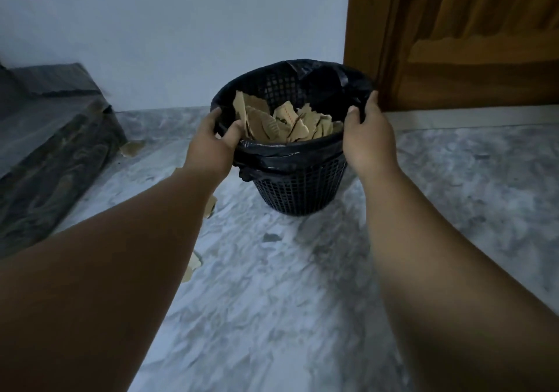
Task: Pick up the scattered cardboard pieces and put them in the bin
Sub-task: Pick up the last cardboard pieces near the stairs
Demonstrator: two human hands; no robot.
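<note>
Grey-white marble floor (272,301) fills most of the view, with a plain white wall (181,28) behind it. Brown wooden door (469,44) at upper right. Dark stone step (51,137) runs along the left edge.

Black mesh bin (299,186) sits centre frame, just beside the door's lower corner, with a black liner (287,155) folded over its rim. Can't tell whether the base is on the floor or just off it.

Left hand (211,143) grips the near-left rim, thumb inside, fingers curled over the outside. Right hand (369,137) grips the right rim the same way, thumb over the edge, fingers wrapped round the outer side. Both are clamped on the bin.

Torn cardboard pieces (287,122) are piled inside the bin, reaching roughly halfway up the wall.

Loose on the floor:
- one piece (131,148) by the foot of the step
- one (211,205) partly hidden under the left forearm
- one (192,266) nearer the camera, also at the forearm's edge
- small dark scrap (270,237) in front of the bin, material unclear
</note>
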